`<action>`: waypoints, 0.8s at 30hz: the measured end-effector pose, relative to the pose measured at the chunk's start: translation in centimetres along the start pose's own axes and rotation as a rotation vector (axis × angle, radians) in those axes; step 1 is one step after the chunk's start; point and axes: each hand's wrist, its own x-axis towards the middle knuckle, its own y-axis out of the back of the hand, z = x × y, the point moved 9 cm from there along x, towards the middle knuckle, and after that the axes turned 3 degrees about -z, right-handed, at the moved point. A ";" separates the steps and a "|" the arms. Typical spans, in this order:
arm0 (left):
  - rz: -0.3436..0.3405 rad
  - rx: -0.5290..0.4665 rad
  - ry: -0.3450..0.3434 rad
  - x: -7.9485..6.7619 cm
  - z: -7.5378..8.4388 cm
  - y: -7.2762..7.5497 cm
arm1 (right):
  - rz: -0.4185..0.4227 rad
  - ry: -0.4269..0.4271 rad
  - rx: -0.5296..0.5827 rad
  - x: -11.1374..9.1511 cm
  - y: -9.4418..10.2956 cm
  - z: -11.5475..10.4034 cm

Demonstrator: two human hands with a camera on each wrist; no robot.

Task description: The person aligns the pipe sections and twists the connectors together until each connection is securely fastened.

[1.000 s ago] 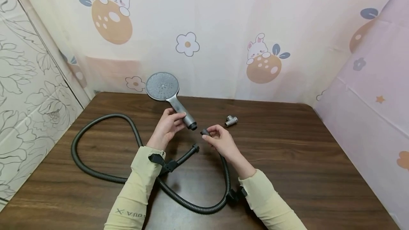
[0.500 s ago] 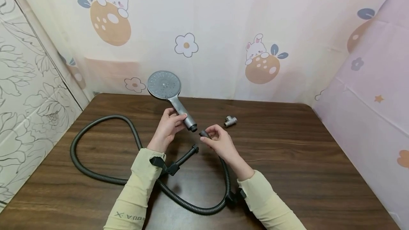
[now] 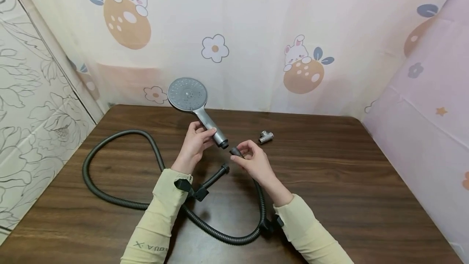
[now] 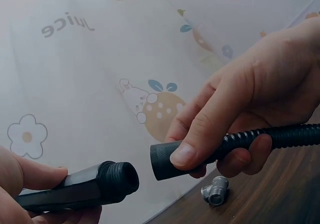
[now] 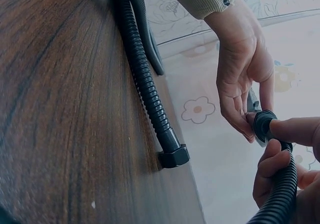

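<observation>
My left hand [image 3: 194,144] grips the handle of a grey shower head [image 3: 187,94], its round spray face turned up toward me. The handle's threaded end [image 4: 122,180] points at the hose. Between thumb and fingers, my right hand [image 3: 254,162] pinches one end of a black ribbed shower hose [image 3: 234,239]. The hose's smooth collar [image 4: 167,160] faces the thread, a small gap apart in the left wrist view. The hose's other end, with a hex nut [image 5: 174,156], lies near my left wrist in the head view.
A small metal tee fitting [image 3: 266,137] lies on the dark wooden table [image 3: 329,182] beyond my right hand. The hose loops widely on the left and passes under my left forearm. A patterned curtain [image 3: 249,19] hangs behind the table.
Both hands keep their hold, with the shower head and hose end staying close together. The view and the shower head have shifted only slightly.
</observation>
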 end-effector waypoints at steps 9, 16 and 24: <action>0.018 0.011 -0.023 -0.1 0.2 0.0 | -0.005 0.017 0.001 0.1 -0.1 -0.2; 0.033 0.012 -0.053 0.0 0.7 0.0 | -0.003 0.026 0.005 1.2 0.0 1.2; 0.031 0.030 -0.055 -0.4 0.7 -0.2 | 0.021 0.053 -0.022 1.6 0.0 2.4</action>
